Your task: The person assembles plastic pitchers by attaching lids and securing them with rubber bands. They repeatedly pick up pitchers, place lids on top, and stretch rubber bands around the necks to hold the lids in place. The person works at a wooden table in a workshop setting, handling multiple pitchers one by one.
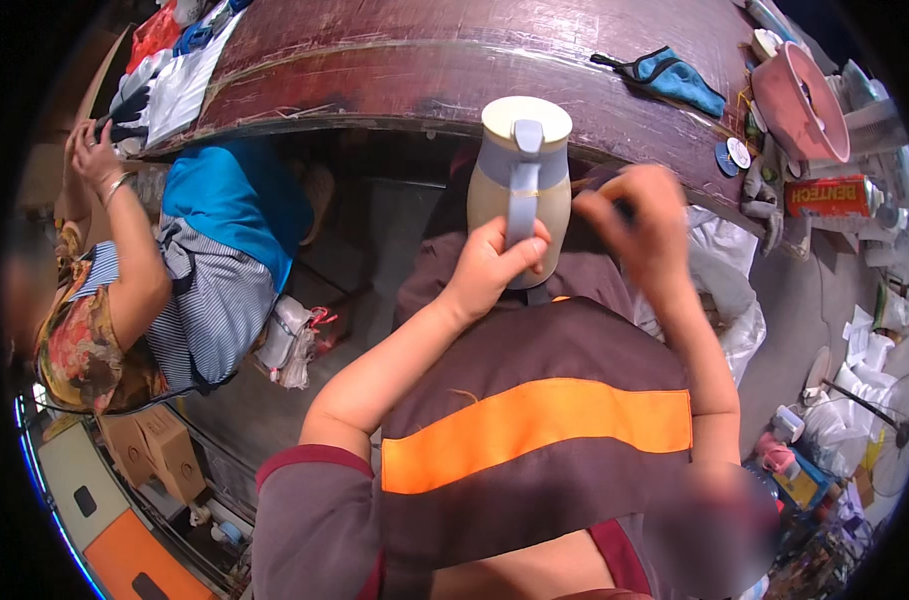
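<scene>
One jug (pixel 549 210), cream body w/ grey-blue collar, off-white lid (pixel 544 112) on, approx. upright betw. wearer's hands, over lap, in front of near edge of dark red desk (pixel 424 80).

L hand (pixel 494 262): closed, gripping lower part of jug's grey handle (pixel 522 195); thumb & fingers wrapped round it. Handle faces wearer.

R hand (pixel 639 225): just R of jug, approx. mid-body height, fingers curled, fingertips pointing at jug wall. Blurred; cannot tell if anything held, or if fingertips touch jug.

Desk, R side: blue pouch-like item (pixel 677 80) w/ black edging, beyond R hand; pink basin (pixel 789 100) further R. Red box (pixel 829 197) past desk's R end.

Wearer: dark apron (pixel 534 345) w/ orange band (pixel 534 425).

L side, well apart from jug: seated co-worker (pixel 139 260), bright blue cloth (pixel 224 205) over lap, both hands raised nr desk's L end.
</scene>
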`<control>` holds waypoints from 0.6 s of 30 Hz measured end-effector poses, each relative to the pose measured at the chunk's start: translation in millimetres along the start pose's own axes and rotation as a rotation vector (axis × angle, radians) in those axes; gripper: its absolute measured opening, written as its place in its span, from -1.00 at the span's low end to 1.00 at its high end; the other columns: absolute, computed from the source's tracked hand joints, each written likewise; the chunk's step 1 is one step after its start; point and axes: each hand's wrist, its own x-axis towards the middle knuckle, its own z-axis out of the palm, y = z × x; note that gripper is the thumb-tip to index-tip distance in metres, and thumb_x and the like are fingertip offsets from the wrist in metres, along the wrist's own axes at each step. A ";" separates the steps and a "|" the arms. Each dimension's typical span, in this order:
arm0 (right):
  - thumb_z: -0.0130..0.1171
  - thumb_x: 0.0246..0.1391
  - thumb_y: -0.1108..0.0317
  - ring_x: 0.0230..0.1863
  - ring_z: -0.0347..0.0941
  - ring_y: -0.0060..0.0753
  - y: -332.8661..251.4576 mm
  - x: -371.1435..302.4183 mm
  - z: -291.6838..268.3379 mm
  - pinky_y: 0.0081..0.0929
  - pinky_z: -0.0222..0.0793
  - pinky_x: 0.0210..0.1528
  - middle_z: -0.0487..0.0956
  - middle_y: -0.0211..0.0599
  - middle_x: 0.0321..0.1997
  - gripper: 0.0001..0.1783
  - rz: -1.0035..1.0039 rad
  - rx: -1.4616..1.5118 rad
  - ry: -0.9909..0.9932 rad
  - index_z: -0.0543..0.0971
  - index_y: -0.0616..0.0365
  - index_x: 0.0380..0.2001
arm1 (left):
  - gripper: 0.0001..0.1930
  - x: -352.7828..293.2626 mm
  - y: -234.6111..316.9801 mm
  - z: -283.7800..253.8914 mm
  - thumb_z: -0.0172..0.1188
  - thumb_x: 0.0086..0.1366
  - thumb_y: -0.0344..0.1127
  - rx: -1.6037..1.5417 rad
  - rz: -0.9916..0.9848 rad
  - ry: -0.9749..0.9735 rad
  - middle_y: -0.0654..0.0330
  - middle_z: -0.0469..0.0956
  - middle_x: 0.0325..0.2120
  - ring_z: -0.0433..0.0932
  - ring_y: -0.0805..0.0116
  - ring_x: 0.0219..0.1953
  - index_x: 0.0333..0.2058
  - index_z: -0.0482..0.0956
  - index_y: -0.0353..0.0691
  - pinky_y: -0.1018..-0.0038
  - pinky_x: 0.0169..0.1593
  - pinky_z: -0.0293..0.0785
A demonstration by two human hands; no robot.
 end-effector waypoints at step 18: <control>0.25 0.03 0.37 -0.39 0.35 -0.69 38.9 -91.1 48.6 -0.67 0.27 -0.31 0.51 -0.48 -0.48 -0.80 0.778 0.782 -0.280 0.46 0.20 -0.53 | -0.55 -7.9 25.3 -1.0 0.21 0.13 -0.24 0.923 0.293 0.016 0.07 0.59 -0.26 0.59 0.08 -0.40 0.02 0.41 -0.07 0.31 -0.31 0.48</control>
